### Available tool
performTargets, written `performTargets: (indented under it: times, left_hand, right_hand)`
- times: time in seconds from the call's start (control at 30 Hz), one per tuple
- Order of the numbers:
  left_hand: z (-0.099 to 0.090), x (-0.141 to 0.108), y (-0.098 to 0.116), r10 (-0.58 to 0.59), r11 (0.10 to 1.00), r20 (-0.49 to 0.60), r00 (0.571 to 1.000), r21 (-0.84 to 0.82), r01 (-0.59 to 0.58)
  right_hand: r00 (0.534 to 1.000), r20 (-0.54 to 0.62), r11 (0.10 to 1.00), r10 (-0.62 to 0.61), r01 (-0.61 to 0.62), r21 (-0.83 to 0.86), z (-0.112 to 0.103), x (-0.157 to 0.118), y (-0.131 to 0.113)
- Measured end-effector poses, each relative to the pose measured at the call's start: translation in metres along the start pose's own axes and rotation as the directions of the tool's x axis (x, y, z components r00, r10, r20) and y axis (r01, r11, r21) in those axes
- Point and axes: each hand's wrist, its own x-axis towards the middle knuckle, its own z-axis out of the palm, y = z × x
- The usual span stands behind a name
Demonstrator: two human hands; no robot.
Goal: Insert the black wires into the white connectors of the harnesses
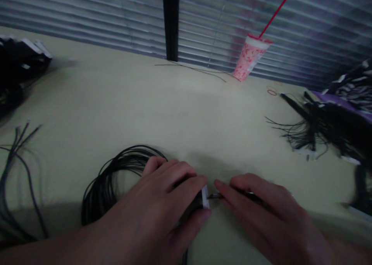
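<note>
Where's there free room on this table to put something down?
The largest free patch of the table lies above the hands, bordered by the wire coil, the cup and the cable bundle. It's crowded at the right edge and around the left hand and right hand.

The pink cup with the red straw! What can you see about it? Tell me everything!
The pink cup is tall and tapered, wider at the top, with a swirly pink and white pattern, a red rim and a pale label on its side. It looks like paper or plastic. A thin red straw sticks out, leaning to the right. The cup stands on the pale green table at its far edge, before slatted blinds. A thin dark wire ends near its base.
</note>
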Motion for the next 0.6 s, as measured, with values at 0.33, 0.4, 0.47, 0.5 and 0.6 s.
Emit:
performTargets:
  times: [0.33,0.4,0.47,0.5,0.6]
  left_hand:
    - [-0.0001,-0.0022,0.0008,0.009,1.0,0.028,1.0,-0.007,-0.009]
    - [0.0001,-0.0013,0.0011,0.012,1.0,0.033,0.999,-0.016,-0.011]
    - [0.0002,0.0,0.001,0.009,1.0,0.042,0.999,-0.025,-0.008]
    - [0.0003,0.0005,0.0009,0.012,1.0,0.043,0.999,-0.028,-0.011]
    - [0.001,0.0002,0.0005,0.007,1.0,0.049,0.999,-0.027,-0.006]
  right_hand:
    - [1.0,-0.028,0.998,0.002,-0.004,-0.06,0.001,-0.0018,-0.0031]
    - [0.999,-0.032,0.997,0.011,-0.013,-0.074,0.0015,-0.0024,-0.0039]
    - [1.0,-0.013,0.998,0.007,-0.008,-0.07,0.0024,-0.0029,-0.0036]
    - [1.0,0.004,0.998,0.003,-0.003,-0.061,0.003,-0.0032,-0.0032]
    - [0.998,0.056,0.999,0.036,-0.035,-0.025,0.0056,-0.0044,-0.0024]
